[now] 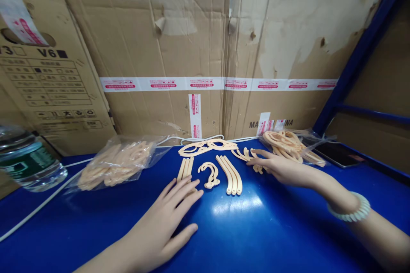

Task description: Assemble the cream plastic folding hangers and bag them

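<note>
Fingers spread, my left hand (171,215) lies over the lower end of several cream-coloured curved strips (185,168), partly hiding them. To its right are cream hook-shaped pieces (209,174), overlapping each other. Beyond these, three curved strips (229,175) lie side by side. My right hand (275,165) reaches over a small group of cream curved pieces (244,154); its fingertips are among them, and whether it grips one I cannot make out. Behind the rows lies a cream frame-like piece (205,146) with oval openings.
A clear bag of cream pieces (120,164) lies at left, with another bag of pieces (288,143) at right. A water bottle (27,158) stands far left, near a white cable (41,207). A dark phone (339,153) lies far right. Cardboard (160,51) walls the back.
</note>
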A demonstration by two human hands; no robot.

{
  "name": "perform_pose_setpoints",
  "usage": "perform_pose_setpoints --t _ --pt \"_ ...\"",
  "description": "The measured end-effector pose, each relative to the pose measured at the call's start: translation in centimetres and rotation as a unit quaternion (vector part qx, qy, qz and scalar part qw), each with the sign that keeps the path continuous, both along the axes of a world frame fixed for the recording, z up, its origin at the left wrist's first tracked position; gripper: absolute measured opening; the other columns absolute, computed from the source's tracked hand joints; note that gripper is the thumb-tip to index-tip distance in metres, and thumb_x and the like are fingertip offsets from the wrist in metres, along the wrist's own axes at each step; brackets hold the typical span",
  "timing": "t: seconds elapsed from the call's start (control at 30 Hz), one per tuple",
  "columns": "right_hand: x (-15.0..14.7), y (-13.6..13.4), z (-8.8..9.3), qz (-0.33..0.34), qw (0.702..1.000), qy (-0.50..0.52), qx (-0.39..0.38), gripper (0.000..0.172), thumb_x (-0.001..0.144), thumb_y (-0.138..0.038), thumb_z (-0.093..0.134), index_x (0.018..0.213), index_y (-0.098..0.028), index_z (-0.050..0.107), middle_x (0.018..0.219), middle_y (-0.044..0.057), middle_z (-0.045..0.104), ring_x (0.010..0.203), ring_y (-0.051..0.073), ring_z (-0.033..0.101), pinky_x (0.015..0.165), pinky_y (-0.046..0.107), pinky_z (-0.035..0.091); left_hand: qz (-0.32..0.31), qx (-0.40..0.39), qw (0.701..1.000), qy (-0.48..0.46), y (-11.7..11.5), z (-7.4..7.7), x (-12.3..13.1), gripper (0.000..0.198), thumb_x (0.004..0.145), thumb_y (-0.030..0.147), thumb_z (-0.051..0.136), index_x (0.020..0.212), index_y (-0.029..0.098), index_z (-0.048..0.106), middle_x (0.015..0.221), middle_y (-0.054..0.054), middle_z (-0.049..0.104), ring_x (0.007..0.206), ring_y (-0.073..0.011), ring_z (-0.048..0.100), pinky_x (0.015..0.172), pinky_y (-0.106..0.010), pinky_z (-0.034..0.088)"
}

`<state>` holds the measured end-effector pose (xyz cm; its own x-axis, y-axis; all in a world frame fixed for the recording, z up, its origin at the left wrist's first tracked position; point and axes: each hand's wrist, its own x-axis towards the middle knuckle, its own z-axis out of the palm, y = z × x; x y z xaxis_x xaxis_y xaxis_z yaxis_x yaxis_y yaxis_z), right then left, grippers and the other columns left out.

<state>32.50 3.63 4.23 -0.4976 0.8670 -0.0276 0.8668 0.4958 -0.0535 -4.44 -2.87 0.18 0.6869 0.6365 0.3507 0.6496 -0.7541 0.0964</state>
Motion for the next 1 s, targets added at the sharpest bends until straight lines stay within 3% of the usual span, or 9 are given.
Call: perform_pose_setpoints --t 0.1,0.2,0.33,0.5,0.67,1.0 --pt "0.2 0.1 0.7 0.012 0.998 0.016 0.059 0.074 0.071 0.010 0.038 0.133 -0.028 0.056 0.147 0.011 0.043 0.131 0.029 0.047 0.105 0.048 0.042 -0.030 0.036 0.999 0.028 -0.2 0.4 0.2 0.048 0.093 0.024 0.050 0.141 0.026 0.045 0.149 -0.005 0.045 0.139 -0.0315 0.038 0.113 -0.058 0.032" --pt "-0.4 0.4 1.2 0.047 0.989 0.080 0.118 0.051 0.081 0.001 0.041 0.123 -0.020 0.062 0.134 0.012 0.055 0.124 0.026 0.052 0.103 0.043 0.045 -0.059 0.073 0.995 0.046 -0.5 0.7 0.5 0.047 0.091 0.014 0.047 0.136 0.024 0.050 0.145 -0.005 0.051 0.137 -0.0313 0.041 0.112 -0.057 0.035" --pt "-2.5 1.5 1.2 0.026 0.984 0.115 0.135 0.033 0.092 -0.017 0.047 0.121 -0.017 0.060 0.122 0.011 0.064 0.115 0.024 0.058 0.099 0.038 0.048 -0.086 0.098 0.990 0.051 -0.8 0.7 0.7 0.042 0.089 0.008 0.046 0.128 0.020 0.056 0.136 -0.008 0.059 0.132 -0.0312 0.047 0.111 -0.056 0.037" --pt "-4.9 5.6 0.5 -0.022 0.991 0.083 0.107 0.029 0.090 -0.020 0.057 0.118 -0.012 0.063 0.114 0.014 0.068 0.108 0.026 0.062 0.097 0.041 0.047 -0.104 0.111 0.987 0.049 -0.9 0.8 0.6 0.041 0.089 0.006 0.047 0.128 0.018 0.056 0.134 -0.010 0.061 0.130 -0.0310 0.049 0.110 -0.056 0.038" --pt "-6.1 9.6 -0.1 -0.061 0.995 0.053 0.057 0.034 0.093 -0.037 0.062 0.119 -0.016 0.060 0.119 0.010 0.063 0.107 0.025 0.061 0.095 0.047 0.048 -0.104 0.106 0.987 0.062 -0.8 1.2 0.5 0.041 0.091 0.009 0.046 0.131 0.017 0.052 0.135 -0.010 0.060 0.129 -0.0305 0.049 0.110 -0.054 0.040" --pt "-6.4 12.0 -0.5 -0.072 0.994 0.084 -0.008 0.023 0.094 -0.033 0.062 0.107 -0.014 0.062 0.104 0.006 0.064 0.091 0.019 0.064 0.081 0.039 0.054 -0.096 0.024 0.995 0.007 -0.4 0.7 0.5 0.048 0.089 0.007 0.045 0.135 0.020 0.046 0.137 -0.009 0.056 0.133 -0.0284 0.044 0.112 -0.052 0.038"
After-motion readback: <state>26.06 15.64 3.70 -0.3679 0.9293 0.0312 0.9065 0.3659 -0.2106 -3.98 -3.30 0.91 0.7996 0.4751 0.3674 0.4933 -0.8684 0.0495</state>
